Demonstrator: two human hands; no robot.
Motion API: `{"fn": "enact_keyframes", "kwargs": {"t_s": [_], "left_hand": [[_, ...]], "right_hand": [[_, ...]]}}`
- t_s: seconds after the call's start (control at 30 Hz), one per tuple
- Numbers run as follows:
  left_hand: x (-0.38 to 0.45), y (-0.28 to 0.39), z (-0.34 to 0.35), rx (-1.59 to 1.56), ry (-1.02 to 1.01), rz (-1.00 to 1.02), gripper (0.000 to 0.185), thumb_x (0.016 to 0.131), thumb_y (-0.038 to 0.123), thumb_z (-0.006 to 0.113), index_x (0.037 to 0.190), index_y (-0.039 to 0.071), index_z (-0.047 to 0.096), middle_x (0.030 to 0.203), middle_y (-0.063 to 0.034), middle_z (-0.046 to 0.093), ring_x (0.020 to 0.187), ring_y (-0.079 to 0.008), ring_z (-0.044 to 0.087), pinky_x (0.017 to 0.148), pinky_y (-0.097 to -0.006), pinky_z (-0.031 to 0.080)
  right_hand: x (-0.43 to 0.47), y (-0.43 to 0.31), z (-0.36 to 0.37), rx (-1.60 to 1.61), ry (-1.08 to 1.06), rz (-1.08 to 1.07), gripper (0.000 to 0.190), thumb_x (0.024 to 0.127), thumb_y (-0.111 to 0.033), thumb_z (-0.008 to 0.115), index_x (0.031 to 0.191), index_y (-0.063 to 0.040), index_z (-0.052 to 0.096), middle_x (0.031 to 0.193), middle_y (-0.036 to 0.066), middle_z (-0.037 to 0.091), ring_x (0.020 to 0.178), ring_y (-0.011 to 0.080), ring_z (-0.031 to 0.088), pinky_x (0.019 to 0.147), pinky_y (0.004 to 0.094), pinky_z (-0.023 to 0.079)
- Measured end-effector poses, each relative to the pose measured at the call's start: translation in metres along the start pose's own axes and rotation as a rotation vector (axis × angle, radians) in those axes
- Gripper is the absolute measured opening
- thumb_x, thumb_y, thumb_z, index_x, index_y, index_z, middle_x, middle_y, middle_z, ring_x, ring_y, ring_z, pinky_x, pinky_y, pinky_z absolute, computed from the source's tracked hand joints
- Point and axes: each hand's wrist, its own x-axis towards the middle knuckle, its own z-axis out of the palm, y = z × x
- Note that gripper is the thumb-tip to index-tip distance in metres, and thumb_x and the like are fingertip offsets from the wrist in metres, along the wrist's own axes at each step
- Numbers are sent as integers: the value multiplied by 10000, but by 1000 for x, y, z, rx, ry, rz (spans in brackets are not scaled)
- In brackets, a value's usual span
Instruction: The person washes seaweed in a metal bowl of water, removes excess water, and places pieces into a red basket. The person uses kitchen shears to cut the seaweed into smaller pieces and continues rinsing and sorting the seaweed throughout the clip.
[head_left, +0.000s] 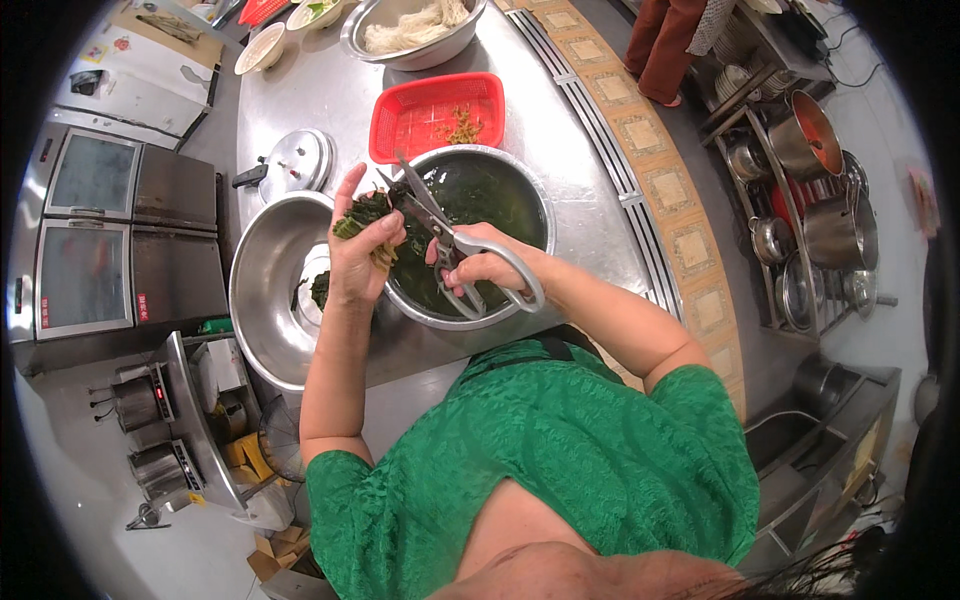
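My left hand (364, 247) grips a bunch of dark leafy greens (365, 214), with yellowish stalks poking out below the fingers. In my right hand (487, 259) is a pair of grey-handled scissors (448, 244), its blades parted and pointing at the bunch. Both hands are above the steel counter. Under the scissors stands a round metal basin (550, 217) of greenish water with leaves in it. To the left, partly behind my left wrist, a wide steel bowl (259, 281) holds a small clump of cut greens (321, 290).
Beyond the water basin sits a red plastic basket (409, 112) with yellowish scraps (463, 127). A pressure-cooker lid (296, 161) lies left of it. Farther back are a bowl of pale noodles (420, 26) and white bowls (261, 49). Another person's legs (664, 45) show near pot shelves (784, 217).
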Motion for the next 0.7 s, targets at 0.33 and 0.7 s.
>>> {"fn": "enact_keyframes", "kwargs": {"t_s": [0.33,0.7], "left_hand": [[20,21,-17,402,44,-362,292,733,-55,756,984,21,629,793,-14,604,644,-104,561,583,-236,445],[11,20,-1,472,-122,118,281,701,-120,735,912,20,611,1028,-56,550,969,-129,531,807,-254,447]], "right_hand": [[-14,-1,-3,-103,207,50,127,819,-101,705,850,-28,605,626,21,567,519,96,536,482,266,446],[-14,13,4,48,-65,149,367,796,-114,602,1146,-11,557,830,55,662,752,143,630,647,280,466]]}}
